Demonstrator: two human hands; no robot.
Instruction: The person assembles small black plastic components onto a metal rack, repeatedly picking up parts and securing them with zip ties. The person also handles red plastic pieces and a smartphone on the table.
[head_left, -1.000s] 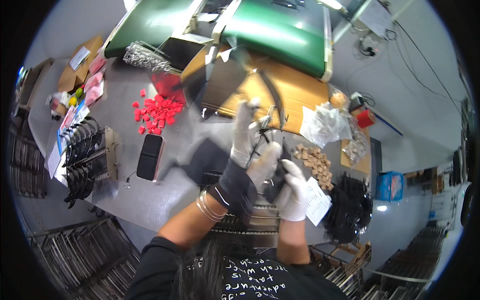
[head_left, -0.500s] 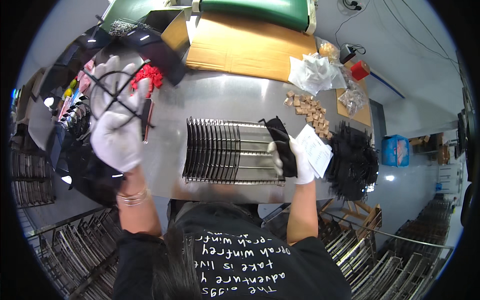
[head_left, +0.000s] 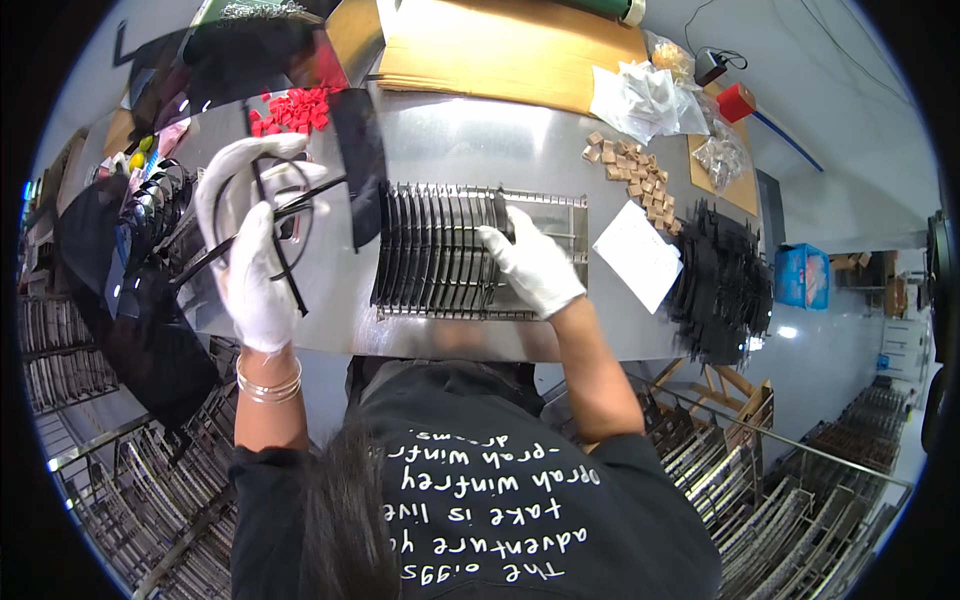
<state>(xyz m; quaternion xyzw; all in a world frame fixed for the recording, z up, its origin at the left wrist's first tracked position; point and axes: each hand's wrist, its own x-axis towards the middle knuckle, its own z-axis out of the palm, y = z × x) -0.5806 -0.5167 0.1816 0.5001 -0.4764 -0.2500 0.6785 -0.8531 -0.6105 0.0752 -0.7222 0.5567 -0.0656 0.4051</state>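
My left hand [head_left: 262, 250], in a white glove, is at the left of the table with its fingers curled round a black ring frame with crossed bars [head_left: 292, 205]. Large dark panels [head_left: 358, 150] surround that frame and look blurred in places. My right hand [head_left: 535, 265], also gloved in white, reaches over a metal wire rack [head_left: 565, 205]. Its thumb and fingertips close on a black curved piece [head_left: 500, 212] at the right end of the row. Several similar black curved pieces [head_left: 430, 250] stand side by side in the rack's left part.
Right of the rack lie a white paper sheet [head_left: 640, 258], small tan blocks [head_left: 640, 175] and a heap of black pieces [head_left: 720, 280]. Red pieces [head_left: 295, 110] are at the back left. Cardboard [head_left: 500, 55] and plastic bags [head_left: 650, 100] line the back.
My right hand has moved left with the black piece, from the rack's right end to the row. My left hand's spread fingers have curled round the ring frame, and the dark panels have shifted.
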